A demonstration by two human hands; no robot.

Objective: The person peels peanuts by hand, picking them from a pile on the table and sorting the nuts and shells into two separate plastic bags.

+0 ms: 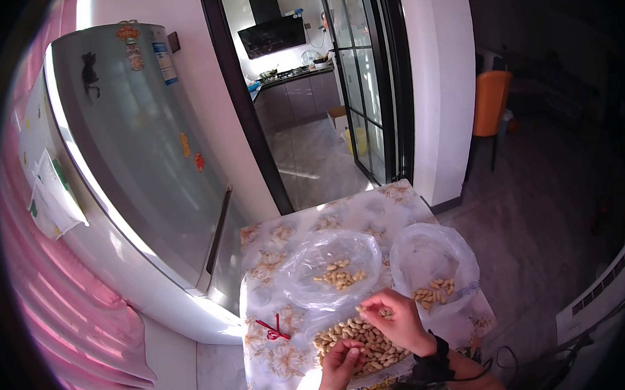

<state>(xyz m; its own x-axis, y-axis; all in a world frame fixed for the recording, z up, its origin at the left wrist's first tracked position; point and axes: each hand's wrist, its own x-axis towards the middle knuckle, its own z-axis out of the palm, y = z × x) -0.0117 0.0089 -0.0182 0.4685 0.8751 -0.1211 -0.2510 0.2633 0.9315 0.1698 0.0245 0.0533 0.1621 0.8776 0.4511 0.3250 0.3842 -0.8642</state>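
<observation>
Two hands [342, 364] [395, 320] — two plastic bags [295, 265] [405, 250] — one red tie [274, 330].

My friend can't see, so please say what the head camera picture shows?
A right hand pinches a peanut and a left hand is at a peanut pile on a flowery table. Behind, two clear plastic bags hold fewer peanuts; a fridge stands left.

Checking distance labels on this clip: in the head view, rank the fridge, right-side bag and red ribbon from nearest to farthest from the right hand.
1. Right-side bag: just beyond the right hand
2. Red ribbon: table's left side
3. Fridge: far left, beside the table
</observation>
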